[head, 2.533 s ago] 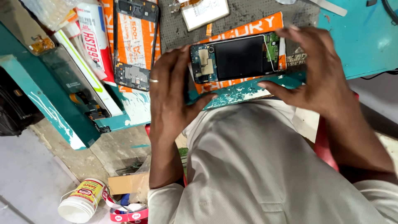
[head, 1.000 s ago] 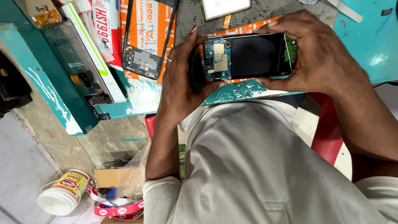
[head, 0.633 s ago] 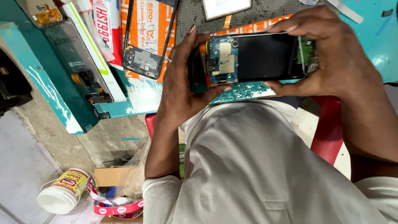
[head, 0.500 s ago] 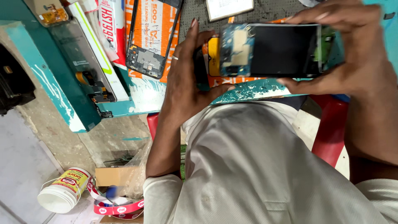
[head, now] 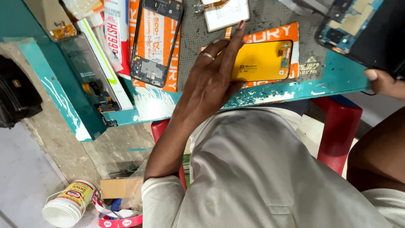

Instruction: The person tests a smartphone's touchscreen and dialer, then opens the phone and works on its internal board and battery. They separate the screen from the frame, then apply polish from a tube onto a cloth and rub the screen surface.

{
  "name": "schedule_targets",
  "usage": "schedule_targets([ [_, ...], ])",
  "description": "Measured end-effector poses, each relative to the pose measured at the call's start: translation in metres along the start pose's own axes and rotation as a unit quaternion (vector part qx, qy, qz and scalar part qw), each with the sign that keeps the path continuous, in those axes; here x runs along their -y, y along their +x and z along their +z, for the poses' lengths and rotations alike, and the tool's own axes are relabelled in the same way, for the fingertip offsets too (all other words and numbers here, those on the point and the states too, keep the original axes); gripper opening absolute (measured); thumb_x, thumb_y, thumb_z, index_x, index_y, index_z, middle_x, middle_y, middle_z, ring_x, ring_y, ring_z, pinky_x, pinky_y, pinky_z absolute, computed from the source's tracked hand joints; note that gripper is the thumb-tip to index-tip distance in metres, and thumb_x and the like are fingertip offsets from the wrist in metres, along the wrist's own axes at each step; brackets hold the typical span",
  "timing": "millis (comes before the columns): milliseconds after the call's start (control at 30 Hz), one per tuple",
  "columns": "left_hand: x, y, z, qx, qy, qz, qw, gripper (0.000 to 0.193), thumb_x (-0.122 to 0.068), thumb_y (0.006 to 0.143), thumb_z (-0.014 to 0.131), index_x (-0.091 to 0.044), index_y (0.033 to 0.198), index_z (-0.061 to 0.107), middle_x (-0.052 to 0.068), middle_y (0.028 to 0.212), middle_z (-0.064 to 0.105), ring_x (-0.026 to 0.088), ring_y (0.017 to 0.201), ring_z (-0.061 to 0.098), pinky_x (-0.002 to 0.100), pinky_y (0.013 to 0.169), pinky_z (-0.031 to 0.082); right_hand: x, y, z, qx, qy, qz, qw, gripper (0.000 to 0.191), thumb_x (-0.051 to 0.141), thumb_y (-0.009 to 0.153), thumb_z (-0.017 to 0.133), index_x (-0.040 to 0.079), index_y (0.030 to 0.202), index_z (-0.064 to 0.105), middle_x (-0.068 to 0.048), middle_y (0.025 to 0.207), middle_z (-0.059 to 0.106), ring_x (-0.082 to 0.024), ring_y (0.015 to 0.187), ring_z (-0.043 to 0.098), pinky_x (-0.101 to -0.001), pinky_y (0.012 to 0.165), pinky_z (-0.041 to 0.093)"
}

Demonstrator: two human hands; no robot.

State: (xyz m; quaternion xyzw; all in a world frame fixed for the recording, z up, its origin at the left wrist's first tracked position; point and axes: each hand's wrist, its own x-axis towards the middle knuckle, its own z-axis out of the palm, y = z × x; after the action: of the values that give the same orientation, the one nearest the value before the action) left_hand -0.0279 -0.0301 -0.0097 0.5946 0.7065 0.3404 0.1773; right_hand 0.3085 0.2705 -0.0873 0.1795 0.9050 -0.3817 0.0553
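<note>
My left hand (head: 211,84), a ring on one finger, lies flat on the teal workbench (head: 337,80). Its fingertips rest on the left edge of a yellow display panel (head: 261,61), which lies on an orange printed sheet. My right hand (head: 384,82) is at the far right. It grips an opened black phone (head: 367,29) raised above the bench, with its blue circuit board showing. Only the thumb and part of that hand are visible.
A black phone frame (head: 156,40) lies on orange packaging to the left. A white flat part (head: 225,12) sits at the bench's far edge. A red stool (head: 337,126) is under me. On the floor are a white tub (head: 67,202), a cardboard box (head: 118,188) and a black bag (head: 17,97).
Both hands held the opened phone before. My left hand has let go and dropped to the bench beside the yellow panel, while my right hand has carried the phone up and to the right.
</note>
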Motion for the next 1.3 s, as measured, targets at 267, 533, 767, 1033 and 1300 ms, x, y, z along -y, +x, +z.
schedule_targets([
  [267, 0.009, 0.006, -0.003, 0.003, -0.009, 0.015, 1.0, 0.123, -0.019, 0.07, 0.095, -0.004, 0.162, 0.015, 0.011, 0.13, 0.067, 0.032, 0.122, 0.059, 0.046, 0.112, 0.044, 0.017, -0.009, -0.001, -0.011, 0.038, 0.022, 0.999, 0.087, 0.048, 0.094, 0.057, -0.005, 0.157, 0.03, -0.02, 0.157, 0.043, -0.025, 0.146, 0.044, -0.0408, 0.128, 0.033],
  [533, 0.009, 0.007, -0.001, -0.003, -0.009, 0.032, 0.999, 0.123, -0.02, 0.071, 0.096, -0.005, 0.163, 0.016, 0.012, 0.119, 0.068, 0.032, 0.122, 0.06, 0.045, 0.109, 0.046, 0.04, -0.002, -0.005, -0.025, 0.061, 0.012, 0.998, 0.086, 0.051, 0.097, 0.053, -0.004, 0.159, 0.029, -0.019, 0.162, 0.041, -0.025, 0.15, 0.041, -0.0398, 0.13, 0.031],
  [767, 0.007, 0.008, 0.003, -0.015, 0.026, 0.046, 0.999, 0.121, -0.022, 0.069, 0.096, -0.006, 0.163, 0.021, 0.012, 0.119, 0.068, 0.032, 0.118, 0.062, 0.045, 0.109, 0.048, 0.045, 0.014, -0.003, -0.049, 0.086, -0.053, 0.994, 0.088, 0.054, 0.1, 0.049, -0.004, 0.162, 0.026, -0.019, 0.166, 0.036, -0.027, 0.155, 0.036, -0.0407, 0.132, 0.028],
  [1033, 0.01, 0.005, 0.011, -0.052, -0.002, 0.049, 0.997, 0.105, -0.022, 0.074, 0.093, -0.007, 0.157, 0.031, 0.014, 0.131, 0.064, 0.033, 0.12, 0.06, 0.046, 0.103, 0.051, 0.044, 0.006, -0.006, -0.076, 0.071, -0.053, 0.993, 0.08, 0.051, 0.102, 0.054, -0.004, 0.156, 0.032, -0.019, 0.154, 0.045, -0.027, 0.141, 0.045, -0.0393, 0.121, 0.036],
  [1300, 0.004, -0.023, -0.033, -0.077, -0.011, -0.108, 0.991, 0.097, -0.025, 0.073, 0.096, -0.006, 0.15, 0.041, 0.012, 0.132, 0.067, 0.034, 0.123, 0.063, 0.043, 0.108, 0.053, 0.047, -0.002, 0.016, -0.127, 0.041, -0.011, 0.991, 0.079, 0.037, 0.09, 0.074, 0.0, 0.149, 0.036, -0.018, 0.146, 0.053, -0.025, 0.131, 0.052, -0.038, 0.113, 0.042],
])
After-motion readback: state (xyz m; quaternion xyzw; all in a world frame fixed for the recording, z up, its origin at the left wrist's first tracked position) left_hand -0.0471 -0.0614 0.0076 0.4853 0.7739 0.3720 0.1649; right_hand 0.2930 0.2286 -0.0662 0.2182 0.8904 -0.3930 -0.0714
